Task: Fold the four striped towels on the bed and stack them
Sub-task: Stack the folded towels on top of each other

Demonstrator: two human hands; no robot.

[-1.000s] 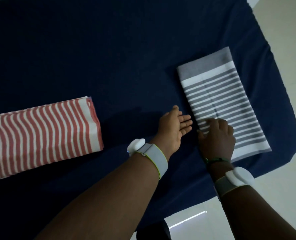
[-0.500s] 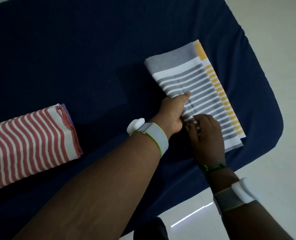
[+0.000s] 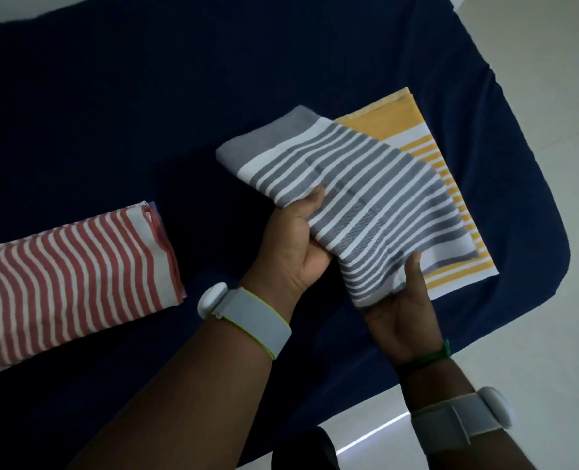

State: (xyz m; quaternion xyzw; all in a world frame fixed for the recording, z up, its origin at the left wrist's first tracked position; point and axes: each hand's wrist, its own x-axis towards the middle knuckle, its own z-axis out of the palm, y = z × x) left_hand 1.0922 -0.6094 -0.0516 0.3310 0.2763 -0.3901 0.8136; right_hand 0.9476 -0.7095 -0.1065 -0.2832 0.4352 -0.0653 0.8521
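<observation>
A folded grey-and-white striped towel (image 3: pixel 359 184) is lifted off the bed, tilted up at its left. My left hand (image 3: pixel 291 245) grips its left edge, thumb on top. My right hand (image 3: pixel 400 307) holds its near corner from below. Under it a folded yellow-and-white striped towel (image 3: pixel 427 154) lies flat on the dark blue bed (image 3: pixel 145 113). A folded red-and-white striped towel (image 3: pixel 67 279) lies at the left, with a purplish layer peeking out beneath its far right corner.
The bed's right and near edges drop to a pale tiled floor (image 3: pixel 535 334). Both wrists wear grey bands with white pods. A dark shape sits at the bottom edge below the bed.
Both hands have taken hold of the grey towel and raised it to the left, uncovering the yellow towel beneath. The view has shifted so the red towel sits further in.
</observation>
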